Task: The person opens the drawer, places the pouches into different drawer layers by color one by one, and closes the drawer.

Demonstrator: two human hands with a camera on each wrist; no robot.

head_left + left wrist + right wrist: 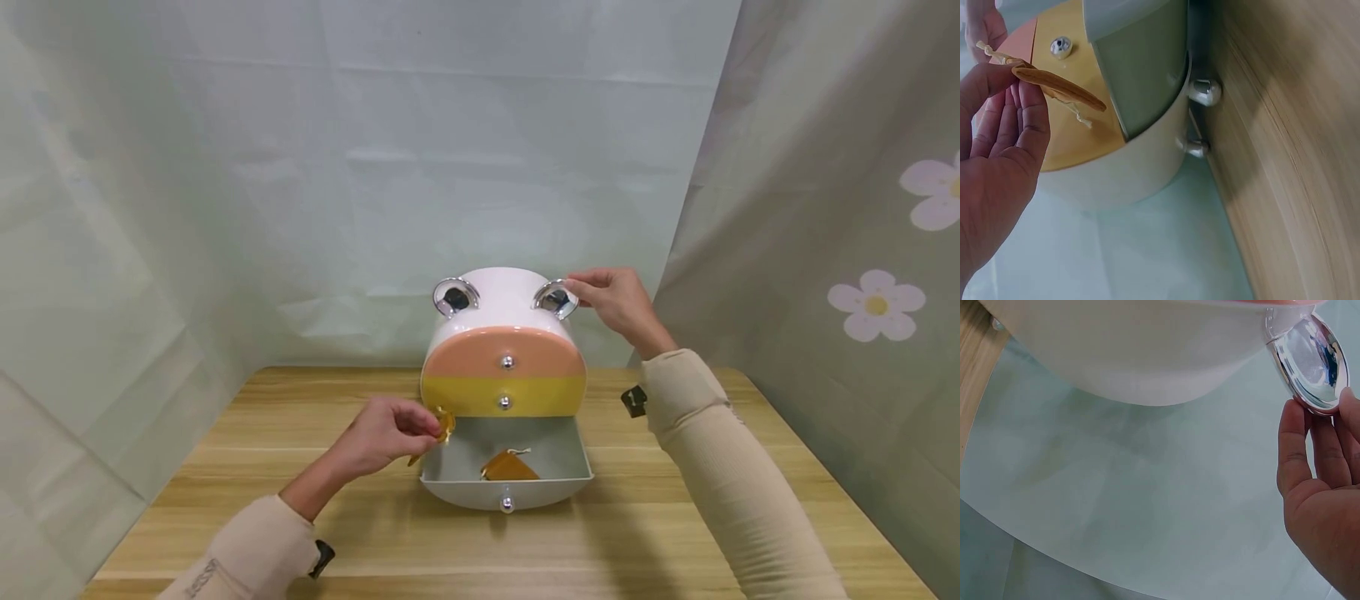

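Orange pouch [1054, 84] pinched by left hand [386, 433], long axis toward open drawer [506, 479]

A drawer cabinet [502, 333] stands at the middle of the tabletop [675, 533], towards its back edge. Its bottom drawer [506, 483] is pulled out towards the front edge, with a pouch [508, 467] lying in it. The left hand [386, 433] holds a second pouch [445, 425] at the drawer's left rim. The right hand [618, 302] touches the right mirror [555, 298] on top; the left mirror [455, 296] sits opposite.

Soft even light, blurry wrist views
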